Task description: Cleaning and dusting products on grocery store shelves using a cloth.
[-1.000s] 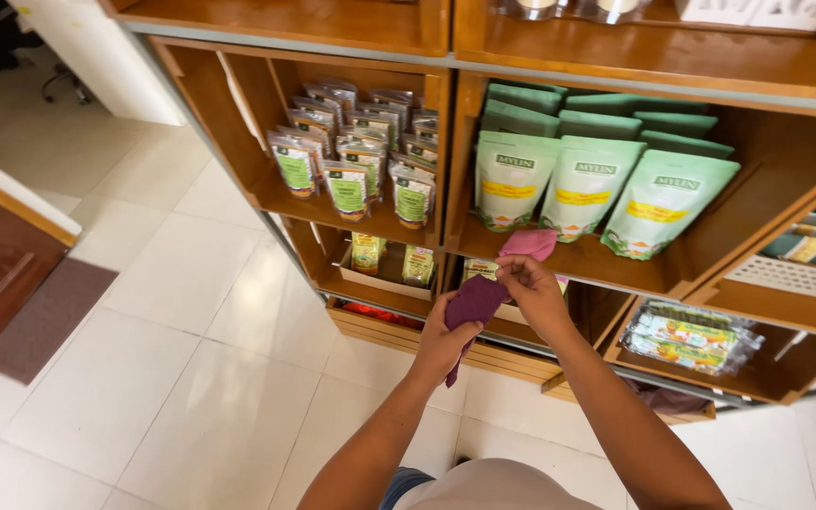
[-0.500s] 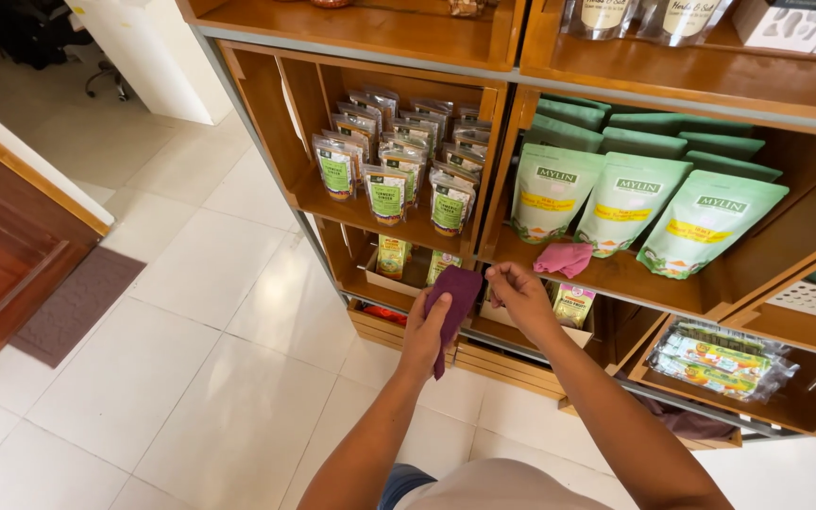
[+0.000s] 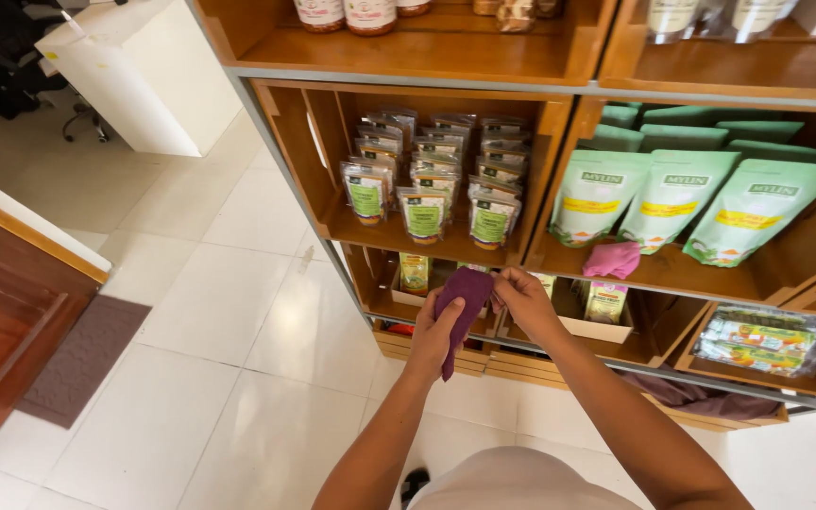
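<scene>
Both hands meet at the front edge of the wooden shelf unit (image 3: pixel 427 241): left hand (image 3: pixel 438 331) fingers wrapped around a dark purple cloth (image 3: pixel 461 307), right hand (image 3: pixel 524 300) pinching its top. Swing wide and those small green-labelled pouches (image 3: pixel 424 212) at the edge could topple.

Small clear pouches (image 3: pixel 424 215) with green labels: rows in left wooden cubby, upright.
Large pale-green stand-up pouches (image 3: pixel 670 200) with yellow band: right cubby, leaning back, darker green ones behind.
Small yellow-green packet (image 3: pixel 415 271): lower shelf, left.
Similar packet (image 3: pixel 605 301): lower shelf, in shallow tray.
Clear bag (image 3: pixel 765 338) of multicoloured contents: lower right cubby, lying flat.
Jars (image 3: pixel 345 13) with white labels: top shelf.
</scene>
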